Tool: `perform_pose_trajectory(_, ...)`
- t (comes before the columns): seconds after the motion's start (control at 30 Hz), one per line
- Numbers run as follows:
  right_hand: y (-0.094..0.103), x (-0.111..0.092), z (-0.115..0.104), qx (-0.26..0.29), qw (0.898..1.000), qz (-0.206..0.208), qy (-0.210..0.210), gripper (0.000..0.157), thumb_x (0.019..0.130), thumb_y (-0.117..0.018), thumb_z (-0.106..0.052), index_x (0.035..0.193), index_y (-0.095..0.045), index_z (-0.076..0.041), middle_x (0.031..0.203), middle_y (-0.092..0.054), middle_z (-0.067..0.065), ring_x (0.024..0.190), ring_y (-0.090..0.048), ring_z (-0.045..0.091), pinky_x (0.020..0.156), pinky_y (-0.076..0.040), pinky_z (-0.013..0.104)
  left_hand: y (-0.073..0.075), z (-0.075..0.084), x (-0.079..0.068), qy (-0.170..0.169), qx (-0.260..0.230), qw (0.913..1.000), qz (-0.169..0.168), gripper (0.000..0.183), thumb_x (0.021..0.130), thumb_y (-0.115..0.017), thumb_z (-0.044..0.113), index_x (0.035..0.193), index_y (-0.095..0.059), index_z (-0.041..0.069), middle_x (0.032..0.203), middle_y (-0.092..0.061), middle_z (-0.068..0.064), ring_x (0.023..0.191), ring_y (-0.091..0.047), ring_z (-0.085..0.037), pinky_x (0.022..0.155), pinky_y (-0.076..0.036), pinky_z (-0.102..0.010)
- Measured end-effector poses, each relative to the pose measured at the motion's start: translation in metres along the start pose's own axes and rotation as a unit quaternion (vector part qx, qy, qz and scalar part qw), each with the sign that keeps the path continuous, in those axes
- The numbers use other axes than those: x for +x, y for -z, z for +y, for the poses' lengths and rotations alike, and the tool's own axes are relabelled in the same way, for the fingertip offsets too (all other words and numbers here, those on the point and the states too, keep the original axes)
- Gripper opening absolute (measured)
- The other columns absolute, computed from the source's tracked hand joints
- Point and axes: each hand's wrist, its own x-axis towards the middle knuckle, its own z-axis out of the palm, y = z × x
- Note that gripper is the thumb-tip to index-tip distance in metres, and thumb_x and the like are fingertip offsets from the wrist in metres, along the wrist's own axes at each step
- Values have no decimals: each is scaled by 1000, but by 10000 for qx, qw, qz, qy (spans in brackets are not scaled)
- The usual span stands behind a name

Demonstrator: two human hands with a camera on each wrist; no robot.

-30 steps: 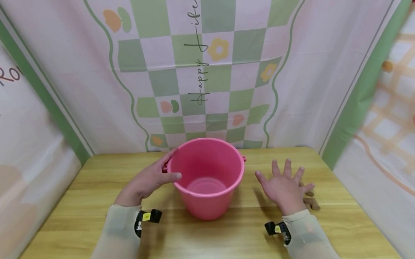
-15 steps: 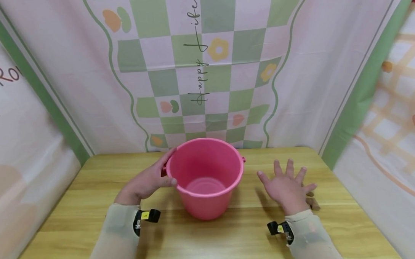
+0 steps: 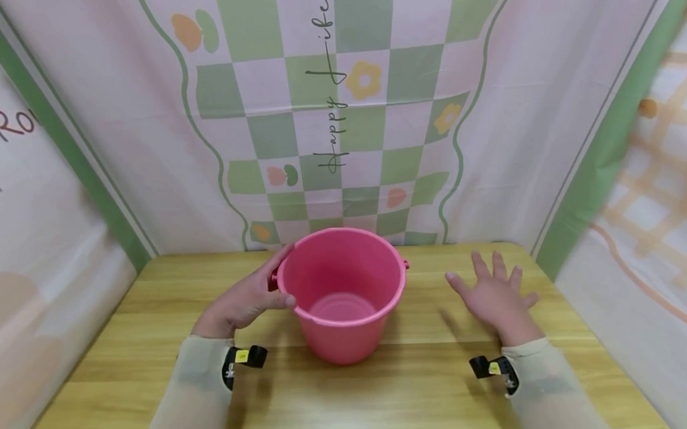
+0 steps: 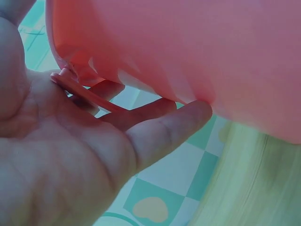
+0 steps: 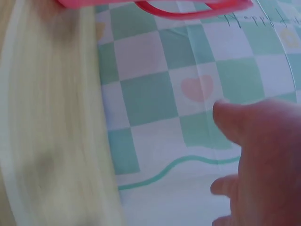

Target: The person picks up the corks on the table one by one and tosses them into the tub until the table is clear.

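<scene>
Though the head view hides most, left fingers (image 4: 167, 134) seemingly grip the bucket (image 3: 342, 342); right fingers (image 3: 482, 268) splay.

Diffuse light leaves pale glare and soft shadows across a wooden worktop (image 3: 420, 388); both wrist views appear dimmer, hazy and cool-tinted.

The bucket (image 3: 345, 341) looks like smooth moulded plastic, faintly glossy at the rim and more satin down its wall, and its handle (image 4: 89, 95) appears to be smooth plastic too. The tabletop (image 3: 350, 400) shows wood grain under a smooth finish with a soft sheen, though whether solid or laminate cannot be told. The printed backdrop (image 3: 410, 111) looks like matt, lightly creased cloth, the sleeves (image 3: 192, 390) thin matt fabric, and the wrist cameras (image 3: 258, 357) dark plastic.
</scene>
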Motion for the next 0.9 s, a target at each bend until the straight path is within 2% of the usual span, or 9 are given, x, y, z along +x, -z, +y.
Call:
perform_pose_trajectory(0.2, 9, 8, 11, 130, 9976, 325, 601, 106, 91, -48, -73, 160, -5, -5, 158, 6, 34, 136, 3, 65, 91, -15, 85, 1, -1, 1, -20, -153, 9999, -1, 112, 79, -87, 28, 162, -11, 26, 159, -25, -9, 137, -32, -42, 97, -48, -44)
perform_pose_trajectory(0.3, 17, 10, 16, 614, 9934, 396, 889, 106, 91, -57, -65, 159, -3, -4, 158, 6, 33, 139, -1, 60, 98, -18, 78, 0, -1, 2, -86, -281, 9995, -85, 113, 79, -87, 27, 162, -9, 23, 160, -23, -11, 138, -31, -42, 98, -47, -43)
perform_pose_trajectory(0.37, 24, 10, 21, 993, 9888, 460, 1012, 106, 91, -63, -59, 159, -2, -4, 160, 4, 31, 142, -2, 56, 103, -16, 75, 1, -2, 2, -111, -284, 9995, -102, 113, 80, -86, 27, 162, -9, 24, 159, -23, -12, 138, -31, -42, 98, -48, -43)
perform_pose_trajectory(0.5, 36, 9, 31, 1644, 9811, 404, 934, 106, 89, -68, -56, 161, 1, -18, 164, 0, 20, 140, -16, 55, 103, -22, 72, 1, -3, 2, -108, -315, 9994, -87, 110, 81, -85, 24, 161, -10, 26, 159, -24, -10, 137, -31, -41, 97, -48, -44)
perform_pose_trajectory(0.63, 46, 7, 46, 2115, 9749, 175, 677, 103, 88, -69, -56, 159, 4, -38, 163, -7, 17, 127, -46, 50, 94, -36, 71, 0, -4, 2, -77, -329, 9994, -82, 111, 81, -85, 23, 162, -9, 26, 160, -23, -8, 138, -31, -40, 98, -48, -44)
perform_pose_trajectory(0.73, 50, 9, 62, 2395, 9678, 97, 771, 96, 92, -69, -48, 159, -2, -40, 162, -14, 19, 104, -66, 38, 85, -50, 57, 0, -4, 2, -71, -271, 9996, -99, 111, 81, -85, 24, 162, -9, 25, 160, -23, -8, 138, -31, -40, 98, -47, -44)
perform_pose_trajectory(0.83, 51, 14, 79, 2850, 9530, -80, 1021, 87, 97, -67, -33, 160, -7, -36, 163, -15, 16, 79, -70, 25, 63, -55, 38, 0, -3, 1, -43, -188, 9998, -61, 110, 81, -85, 25, 161, -10, 27, 160, -23, -8, 138, -31, -39, 99, -47, -44)
perform_pose_trajectory(0.9, 49, 18, 91, 3424, 9314, -331, 1192, 82, 100, -64, -22, 161, -10, -33, 163, -20, 13, 66, -65, 17, 52, -51, 28, 0, -2, 0, 2, -141, 9999, -23, 108, 81, -85, 25, 161, -12, 31, 160, -23, -6, 139, -31, -38, 99, -46, -44)
